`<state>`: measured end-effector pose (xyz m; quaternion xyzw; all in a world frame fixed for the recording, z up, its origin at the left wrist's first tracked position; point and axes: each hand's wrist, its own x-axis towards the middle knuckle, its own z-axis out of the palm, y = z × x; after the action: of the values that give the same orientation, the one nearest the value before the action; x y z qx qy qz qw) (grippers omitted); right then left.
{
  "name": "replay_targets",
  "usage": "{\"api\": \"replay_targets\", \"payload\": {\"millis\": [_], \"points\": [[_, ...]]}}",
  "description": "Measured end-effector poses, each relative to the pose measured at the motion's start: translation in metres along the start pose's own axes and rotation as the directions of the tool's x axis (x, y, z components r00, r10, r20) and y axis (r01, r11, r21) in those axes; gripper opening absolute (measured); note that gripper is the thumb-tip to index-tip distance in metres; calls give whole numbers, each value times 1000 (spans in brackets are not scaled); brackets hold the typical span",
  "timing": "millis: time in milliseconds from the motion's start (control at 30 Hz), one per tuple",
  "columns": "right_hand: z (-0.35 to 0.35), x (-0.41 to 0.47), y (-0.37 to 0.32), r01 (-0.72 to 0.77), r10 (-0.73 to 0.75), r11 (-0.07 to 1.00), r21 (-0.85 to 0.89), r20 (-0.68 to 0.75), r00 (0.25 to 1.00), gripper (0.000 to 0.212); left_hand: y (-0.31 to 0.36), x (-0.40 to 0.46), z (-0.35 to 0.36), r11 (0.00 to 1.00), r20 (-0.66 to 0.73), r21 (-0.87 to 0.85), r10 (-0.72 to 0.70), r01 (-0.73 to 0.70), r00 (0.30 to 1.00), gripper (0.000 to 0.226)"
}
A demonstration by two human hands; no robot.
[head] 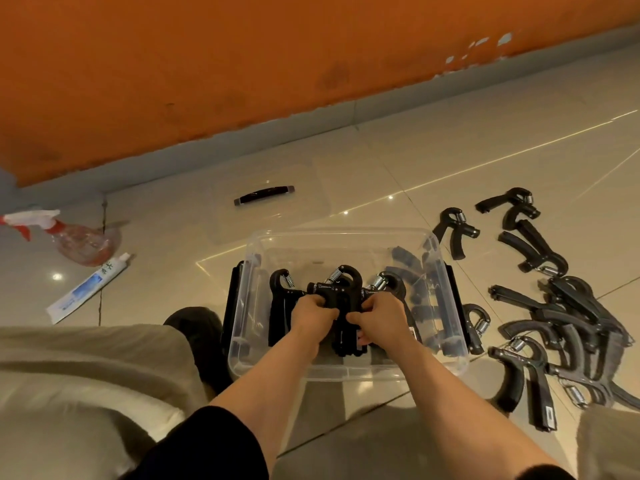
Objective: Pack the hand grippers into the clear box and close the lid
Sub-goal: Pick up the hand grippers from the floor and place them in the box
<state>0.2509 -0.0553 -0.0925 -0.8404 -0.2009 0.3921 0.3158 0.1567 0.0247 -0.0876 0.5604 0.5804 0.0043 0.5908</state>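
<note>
With my left hand (313, 315) and right hand (377, 315) both clamped on the hand grippers (341, 296) standing inside the clear box (346, 370) on the floor, I risk their hooked springs snagging and toppling the row.

I'm looking at a room in a home, I think: glossy tiled floor (433, 150), orange wall (207, 64), a spray bottle (69, 237) and toothpaste tube (90, 287) lying near its left edge.

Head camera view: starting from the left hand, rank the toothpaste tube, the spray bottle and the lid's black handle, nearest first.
From the left hand:
1. Lid's black handle, straight ahead beyond the box.
2. Toothpaste tube, on the floor to the left.
3. Spray bottle, farther left, nearer the wall.
</note>
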Motion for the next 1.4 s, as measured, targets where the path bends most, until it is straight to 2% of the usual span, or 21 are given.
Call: {"api": "replay_targets", "payload": {"millis": [167, 300, 433, 533, 633, 833, 1000, 1133, 1233, 1400], "points": [[11, 9, -7, -32, 29, 983, -183, -21, 999, 28, -4, 10, 3, 996, 24, 84, -34, 32, 999, 40], [16, 18, -7, -80, 74, 978, -194, -40, 996, 8, -3, 16, 4, 990, 55, 136, -34, 27, 998, 45], [17, 22, -4, -109, 96, 968, -224, -69, 993, 7, -9, 21, 5, 978, 66, 207, -21, 7, 998, 39], [18, 20, -5, -108, 114, 946, -306, 2, 993, 19, -13, 23, 3, 953, 38, 300, 18, -28, 999, 45], [19, 20, -6, -88, 109, 942, -323, 50, 993, 11, -15, 23, 2, 934, 13, 356, 40, -43, 999, 55], [14, 23, -7, -9, 67, 929, -369, 143, 987, 16, -21, 32, -5, 847, 34, 524, 89, -93, 995, 63], [14, 24, -3, -57, 92, 961, -270, 117, 989, 14, -23, 38, -10, 790, 50, 602, 106, -115, 993, 66], [13, 25, -1, -91, 120, 971, -221, 123, 985, 16, -25, 38, -10, 826, 54, 549, 118, -128, 992, 62], [12, 22, -2, -64, 85, 979, -192, 103, 991, 15, -23, 34, -5, 850, 62, 511, 110, -126, 992, 48], [-4, 7, -6, -42, 54, 993, -109, 109, 993, 20, 0, 15, 4, 876, -105, 471, 175, -106, 979, 36]]}}
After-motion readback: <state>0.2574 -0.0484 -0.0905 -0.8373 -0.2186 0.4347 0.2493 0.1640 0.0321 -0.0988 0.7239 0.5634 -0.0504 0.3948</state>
